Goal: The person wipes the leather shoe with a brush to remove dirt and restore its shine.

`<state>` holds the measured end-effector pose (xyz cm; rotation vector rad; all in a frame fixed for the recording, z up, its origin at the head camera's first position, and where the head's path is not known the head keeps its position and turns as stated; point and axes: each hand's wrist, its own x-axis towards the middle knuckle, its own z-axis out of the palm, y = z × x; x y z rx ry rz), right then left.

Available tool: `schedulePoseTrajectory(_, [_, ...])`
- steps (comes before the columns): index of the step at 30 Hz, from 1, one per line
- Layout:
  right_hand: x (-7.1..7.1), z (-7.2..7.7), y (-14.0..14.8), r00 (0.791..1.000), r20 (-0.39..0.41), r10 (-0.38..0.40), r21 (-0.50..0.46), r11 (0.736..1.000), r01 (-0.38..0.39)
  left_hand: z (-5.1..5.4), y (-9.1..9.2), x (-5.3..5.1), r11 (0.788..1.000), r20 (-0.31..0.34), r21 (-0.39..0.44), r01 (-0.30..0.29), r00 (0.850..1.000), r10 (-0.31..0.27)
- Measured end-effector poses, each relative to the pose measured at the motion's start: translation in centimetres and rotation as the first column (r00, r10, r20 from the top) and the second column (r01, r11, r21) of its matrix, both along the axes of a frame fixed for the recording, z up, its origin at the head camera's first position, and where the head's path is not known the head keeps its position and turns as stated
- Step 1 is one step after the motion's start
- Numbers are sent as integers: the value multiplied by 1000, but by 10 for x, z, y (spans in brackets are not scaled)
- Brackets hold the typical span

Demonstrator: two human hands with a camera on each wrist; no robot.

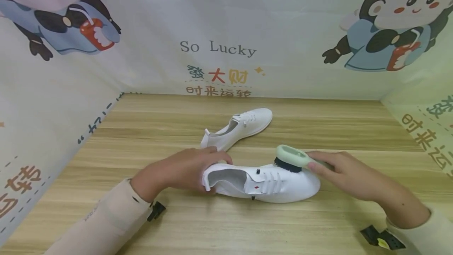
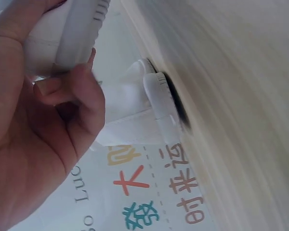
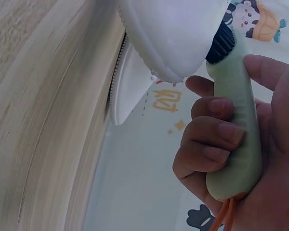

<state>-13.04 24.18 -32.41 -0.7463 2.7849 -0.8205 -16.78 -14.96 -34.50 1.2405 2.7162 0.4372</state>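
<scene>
My left hand grips the heel of a white shoe, its toe pointing right in the head view. In the left wrist view the fingers of that hand curl round the shoe's heel end. My right hand holds a pale green brush by its handle, dark bristles against the shoe's upper near the toe. The right wrist view shows the fingers of this hand wrapped round the green handle, beside the shoe's toe.
A second white shoe lies behind the held one on the wood-patterned surface, toe to the back right. Printed white sheets with cartoon figures and lettering stand at the back and both sides. An orange cord hangs from the brush handle.
</scene>
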Motion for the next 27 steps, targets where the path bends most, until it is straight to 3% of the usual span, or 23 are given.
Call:
schedulePoseTrajectory(8, [4,1,-5,999,-27,23,1,1000,-23,2,7,3,998,-140,-57,-14,990,6])
schedulePoseTrajectory(15, [4,6,-13,995,-96,1,39,999,3,0,6,1,999,-239,-9,-39,970,35])
schedulePoseTrajectory(24, [3,16,-25,987,-153,-49,106,992,65,-5,9,-1,995,-308,17,-98,946,98])
schedulePoseTrajectory(27, [3,18,-32,986,-161,-41,124,990,61,-6,8,0,993,-276,-5,-118,955,112])
